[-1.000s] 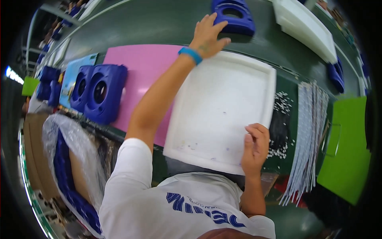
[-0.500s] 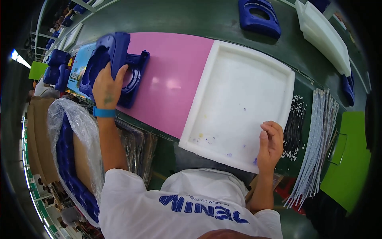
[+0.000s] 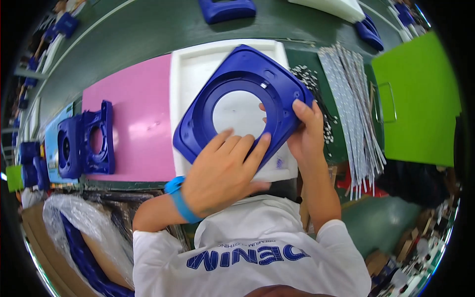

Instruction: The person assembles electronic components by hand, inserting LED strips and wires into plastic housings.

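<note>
A dark blue plastic housing (image 3: 282,84) with a large round opening is held tilted over the white foam tray (image 3: 184,49). Its right corner is in my right hand (image 3: 309,133), thumb on the upper face; a couple of fingertips show through the opening. My left hand (image 3: 220,171), with a blue band at the wrist, reaches across the housing's near edge. The left fingers are spread and touch the inner ring, while the thumb sticks out to the right, off the piece.
More blue housings (image 3: 96,143) stand left of the pink sheet (image 3: 141,119). Black cables with white connectors (image 3: 329,131) and a bundle of pale strips (image 3: 351,109) lie right of the tray. A green panel (image 3: 420,109) is farther right. Another blue housing (image 3: 227,12) sits at the far side.
A blue housing has come from the left over the foam tray. My right hand, earlier empty, now grips it; my left hand has moved right with it. The view has turned.
</note>
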Action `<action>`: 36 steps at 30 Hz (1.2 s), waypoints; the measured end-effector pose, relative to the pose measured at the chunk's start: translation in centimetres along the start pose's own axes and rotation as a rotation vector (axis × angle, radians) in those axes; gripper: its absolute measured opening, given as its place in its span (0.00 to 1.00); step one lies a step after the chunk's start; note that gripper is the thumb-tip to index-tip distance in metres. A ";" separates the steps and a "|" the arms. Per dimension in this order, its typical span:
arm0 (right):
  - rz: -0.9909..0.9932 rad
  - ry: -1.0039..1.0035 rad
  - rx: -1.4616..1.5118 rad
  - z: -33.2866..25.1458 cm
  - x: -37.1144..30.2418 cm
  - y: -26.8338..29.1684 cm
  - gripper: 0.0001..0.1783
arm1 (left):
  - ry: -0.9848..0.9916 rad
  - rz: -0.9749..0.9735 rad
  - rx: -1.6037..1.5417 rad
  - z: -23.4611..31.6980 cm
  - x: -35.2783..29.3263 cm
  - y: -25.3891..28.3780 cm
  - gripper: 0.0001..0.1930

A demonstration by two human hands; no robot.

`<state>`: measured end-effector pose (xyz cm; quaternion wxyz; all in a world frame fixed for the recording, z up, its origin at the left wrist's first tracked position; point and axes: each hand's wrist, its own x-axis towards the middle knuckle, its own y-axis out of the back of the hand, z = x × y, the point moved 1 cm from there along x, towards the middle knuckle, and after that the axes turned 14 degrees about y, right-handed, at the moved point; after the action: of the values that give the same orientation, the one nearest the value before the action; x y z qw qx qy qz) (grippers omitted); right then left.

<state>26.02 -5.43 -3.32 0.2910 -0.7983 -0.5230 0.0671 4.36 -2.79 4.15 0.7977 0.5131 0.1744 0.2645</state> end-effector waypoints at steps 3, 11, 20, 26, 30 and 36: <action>0.054 -0.135 0.135 -1.2 0.8 1.7 0.28 | -0.151 -0.145 0.036 -0.5 -0.6 2.6 0.50; -0.051 0.369 -0.885 -1.2 1.7 2.8 0.33 | -0.038 0.103 0.090 -3.4 -0.2 -0.8 0.42; -0.079 0.243 -1.710 -1.2 0.1 11.2 0.11 | -0.026 0.047 -0.075 -5.2 -0.6 -2.6 0.37; 0.046 0.427 -1.532 -2.3 0.4 10.5 0.10 | -0.107 0.383 -0.377 -8.2 1.1 -4.0 0.14; 0.199 0.463 -0.986 -3.7 1.0 10.1 0.09 | -0.008 0.324 -0.488 -8.8 0.8 -5.4 0.09; 0.281 0.328 -0.433 -7.8 3.7 14.1 0.13 | 0.017 0.328 -0.504 -8.8 0.8 -5.1 0.06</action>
<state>42.08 -9.26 -3.77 0.1826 -0.9065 -0.3555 -0.1358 1.39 2.33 -4.17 0.8451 0.3179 0.0248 0.4290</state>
